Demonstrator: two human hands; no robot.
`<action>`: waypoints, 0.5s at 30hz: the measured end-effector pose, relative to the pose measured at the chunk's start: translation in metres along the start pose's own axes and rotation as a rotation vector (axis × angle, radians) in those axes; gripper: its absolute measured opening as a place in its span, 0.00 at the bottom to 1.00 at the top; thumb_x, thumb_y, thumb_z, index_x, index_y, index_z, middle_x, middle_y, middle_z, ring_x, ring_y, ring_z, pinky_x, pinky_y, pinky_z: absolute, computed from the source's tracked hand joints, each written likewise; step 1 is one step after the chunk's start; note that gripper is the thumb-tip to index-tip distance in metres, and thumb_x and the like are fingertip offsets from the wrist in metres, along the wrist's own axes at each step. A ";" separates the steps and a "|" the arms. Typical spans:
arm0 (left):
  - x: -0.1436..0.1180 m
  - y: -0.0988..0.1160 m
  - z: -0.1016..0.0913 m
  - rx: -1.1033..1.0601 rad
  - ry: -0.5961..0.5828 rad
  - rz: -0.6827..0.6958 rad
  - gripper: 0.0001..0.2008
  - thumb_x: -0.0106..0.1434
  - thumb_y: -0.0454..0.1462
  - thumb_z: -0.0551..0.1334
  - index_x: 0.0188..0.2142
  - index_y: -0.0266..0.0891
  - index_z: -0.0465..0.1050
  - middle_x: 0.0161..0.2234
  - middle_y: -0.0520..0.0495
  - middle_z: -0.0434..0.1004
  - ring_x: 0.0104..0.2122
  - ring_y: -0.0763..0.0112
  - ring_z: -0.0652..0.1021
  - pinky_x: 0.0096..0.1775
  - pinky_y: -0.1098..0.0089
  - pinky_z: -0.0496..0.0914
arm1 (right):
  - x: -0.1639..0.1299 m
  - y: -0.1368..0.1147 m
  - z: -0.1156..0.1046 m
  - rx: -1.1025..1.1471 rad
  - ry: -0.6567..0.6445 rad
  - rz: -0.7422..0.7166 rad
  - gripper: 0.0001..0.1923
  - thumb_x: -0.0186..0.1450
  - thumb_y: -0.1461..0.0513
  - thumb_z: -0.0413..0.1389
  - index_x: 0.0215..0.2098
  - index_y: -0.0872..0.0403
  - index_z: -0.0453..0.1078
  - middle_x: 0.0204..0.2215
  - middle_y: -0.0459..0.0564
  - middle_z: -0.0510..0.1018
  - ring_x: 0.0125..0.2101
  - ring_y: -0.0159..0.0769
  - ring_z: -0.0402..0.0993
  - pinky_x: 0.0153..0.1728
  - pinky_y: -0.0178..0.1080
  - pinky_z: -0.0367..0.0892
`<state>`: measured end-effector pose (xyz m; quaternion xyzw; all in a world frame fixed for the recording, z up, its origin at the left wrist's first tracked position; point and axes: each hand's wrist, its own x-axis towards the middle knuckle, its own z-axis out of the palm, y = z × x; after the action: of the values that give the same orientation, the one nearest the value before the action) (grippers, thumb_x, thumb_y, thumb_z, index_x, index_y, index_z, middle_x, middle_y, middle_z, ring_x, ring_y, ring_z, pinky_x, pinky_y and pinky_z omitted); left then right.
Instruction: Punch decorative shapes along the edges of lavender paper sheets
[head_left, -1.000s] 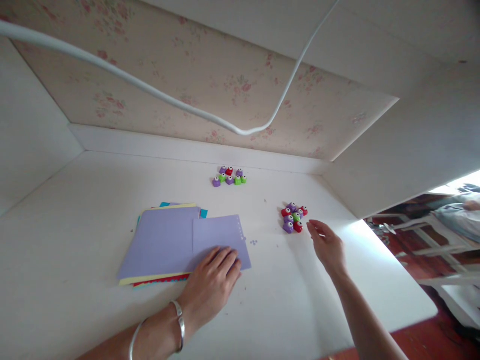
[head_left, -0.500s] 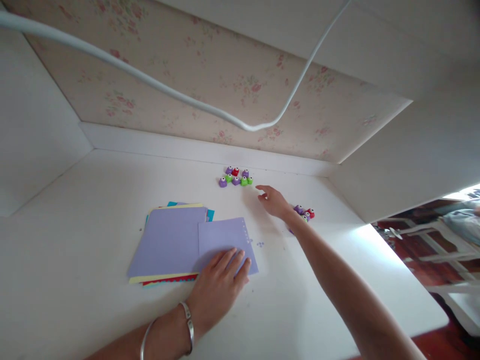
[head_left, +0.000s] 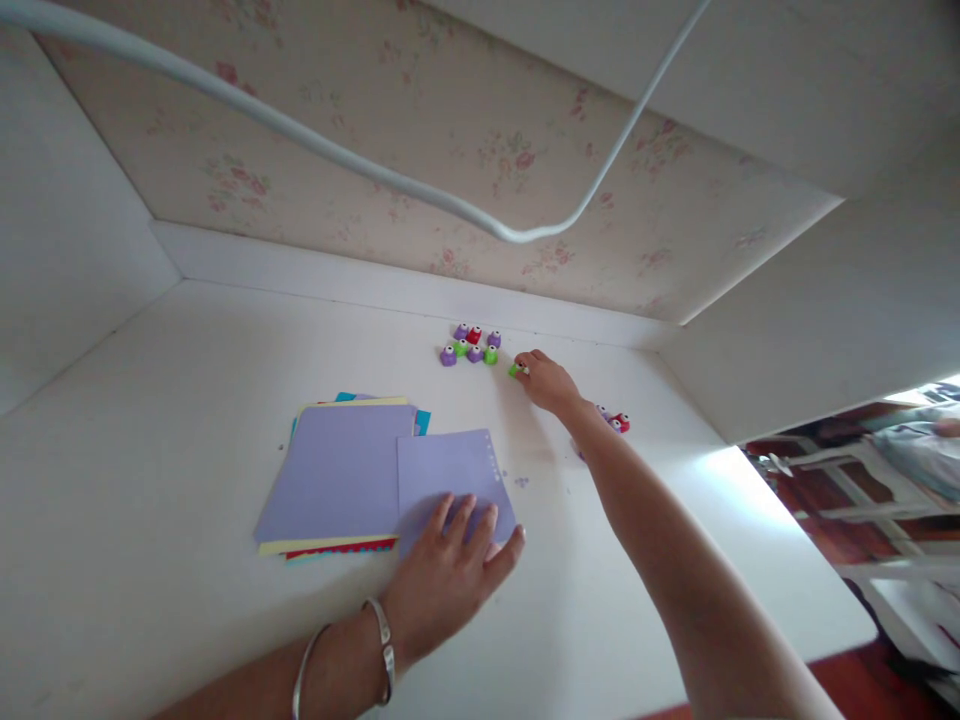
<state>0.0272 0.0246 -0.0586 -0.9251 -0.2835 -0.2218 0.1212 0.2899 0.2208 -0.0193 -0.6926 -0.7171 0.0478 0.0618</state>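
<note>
pinching what looks like a green punch (head_left: 514, 370), my right hand (head_left: 547, 382) should lift it straight; left hand (head_left: 450, 570), open, pins the lilac sheet (head_left: 450, 475).

Matt lilac paper sheet (head_left: 452, 478) is lying on the smooth, matt white table (head_left: 150, 420) at frame centre. Glossy plastic punches (head_left: 471, 345) are sitting above it. A shiny metal bangle (head_left: 383, 648) is circling the wrist.
</note>
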 end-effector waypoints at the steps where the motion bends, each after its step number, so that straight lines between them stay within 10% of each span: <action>1: 0.000 0.000 0.000 0.005 -0.002 0.003 0.19 0.70 0.40 0.57 0.60 0.51 0.62 0.54 0.46 0.71 0.51 0.59 0.74 0.54 0.53 0.64 | -0.005 0.002 -0.001 0.006 -0.001 0.003 0.12 0.69 0.62 0.52 0.49 0.55 0.71 0.51 0.60 0.74 0.46 0.47 0.75 0.45 0.42 0.67; 8: -0.001 0.000 0.004 -0.032 -0.030 0.025 0.13 0.68 0.40 0.59 0.51 0.45 0.67 0.57 0.44 0.68 0.53 0.54 0.73 0.54 0.49 0.64 | -0.070 -0.003 -0.001 0.190 0.039 0.073 0.12 0.72 0.55 0.49 0.49 0.52 0.65 0.37 0.53 0.80 0.37 0.40 0.79 0.38 0.40 0.70; 15: -0.001 -0.004 0.006 -0.069 -0.052 -0.008 0.15 0.68 0.38 0.57 0.53 0.38 0.69 0.53 0.46 0.71 0.53 0.58 0.71 0.55 0.53 0.62 | -0.160 -0.044 0.014 1.329 0.064 0.275 0.20 0.60 0.48 0.63 0.43 0.52 0.70 0.32 0.46 0.78 0.27 0.32 0.77 0.32 0.37 0.75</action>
<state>0.0263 0.0293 -0.0637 -0.9331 -0.2823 -0.2075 0.0811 0.2500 0.0593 -0.0305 -0.5935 -0.4386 0.4653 0.4888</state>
